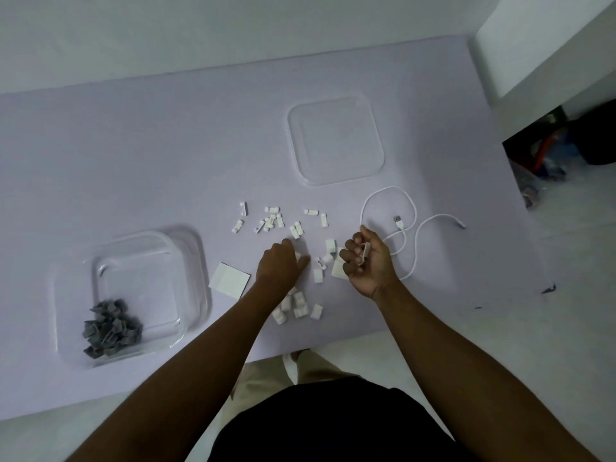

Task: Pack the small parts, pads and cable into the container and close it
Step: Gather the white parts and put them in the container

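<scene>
Surface: a pale lilac surface [133, 155] carries all the things; its far edge meets a white wall.
Container: a clear square container [196, 261] stands at the near left, open, well apart from its lid.
Grey parts: a heap of small grey parts [111, 328] lies inside the container, in its near-left corner.
Lid: a clear square lid [335, 140] lies flat at the far middle, beyond the loose pieces.
White clips: small white clips [273, 221] lie scattered in the middle of the surface, with a tighter cluster nearer the person, partly under the left forearm.
Pads: one white square pad [229, 280] lies flat between the container and the left hand; a second pad [338, 270] shows partly under the right hand.
Cable: a white USB cable [415, 228] lies in loose loops to the right of the clips, both plugs on the surface.
Left hand: the left hand [281, 261] is palm-down among the clips, fingers bent onto them, a white piece showing by the thumb; whether it grips that piece I cannot tell.
Right hand: the right hand [366, 261] is palm-up above the surface beside the cable, fingers curled round a few white clips.
</scene>
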The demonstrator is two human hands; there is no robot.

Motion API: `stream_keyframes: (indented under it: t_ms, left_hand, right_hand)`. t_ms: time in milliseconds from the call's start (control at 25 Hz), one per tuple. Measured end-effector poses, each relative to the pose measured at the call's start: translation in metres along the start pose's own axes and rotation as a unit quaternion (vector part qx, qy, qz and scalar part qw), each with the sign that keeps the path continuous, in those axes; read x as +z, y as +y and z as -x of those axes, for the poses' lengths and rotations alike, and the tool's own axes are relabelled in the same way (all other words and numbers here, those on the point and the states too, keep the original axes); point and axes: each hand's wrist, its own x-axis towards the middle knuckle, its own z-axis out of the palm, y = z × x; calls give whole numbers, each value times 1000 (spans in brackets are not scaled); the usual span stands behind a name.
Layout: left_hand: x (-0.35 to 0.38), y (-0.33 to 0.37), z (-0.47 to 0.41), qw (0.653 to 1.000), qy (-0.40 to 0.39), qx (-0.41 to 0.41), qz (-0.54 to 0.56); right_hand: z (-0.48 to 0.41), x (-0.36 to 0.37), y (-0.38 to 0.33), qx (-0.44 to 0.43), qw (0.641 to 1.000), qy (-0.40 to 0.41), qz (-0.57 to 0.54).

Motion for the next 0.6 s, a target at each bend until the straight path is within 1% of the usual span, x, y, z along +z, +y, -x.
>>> stream_keyframes:
  t_ms: [40,80,120,160,200,240,320,360,400,440,520,560,600]
  left_hand:
    - [0,0,0,1000,8,3,-1]
    - [1,1,0,1000,13,8,2]
    - [1,2,0,1000,17,11,5]
    - [1,4,0,1000,21,12,8]
    - [1,5,1,1000,21,10,13]
    - [0,6,1,1000,20,7,19]
    - [-2,7,1,999,8,1,45]
    - [-4,6,2,998,1,-3,63]
    - [-6,6,2,997,-5,-5,79]
    - [-8,5,2,996,-8,-4,90]
    - [-14,2,2,994,-6,-3,107]
    - [-17,0,2,993,-2,-4,114]
    - [-20,-3,2,993,2,-6,121]
  right_hand:
    - [-1,-1,1,-17,999,29,-6]
    - [-1,-2,2,-33,997,62,12]
    - [-1,-3,4,-45,992,101,59]
    - [-1,-2,7,-58,979,138,138]
    - [-3,-2,10,-80,952,171,240]
    - [-5,-3,14,-120,910,193,348]
    - [-11,-4,19,-211,793,212,531]
    - [-13,-3,19,-239,737,214,595]
    - [-15,-1,19,-252,694,213,640]
    - [-16,1,19,-248,662,211,675]
    - [-20,7,15,-209,609,211,736]
    - [-22,9,13,-189,588,211,757]
    - [-23,9,13,-177,575,211,770]
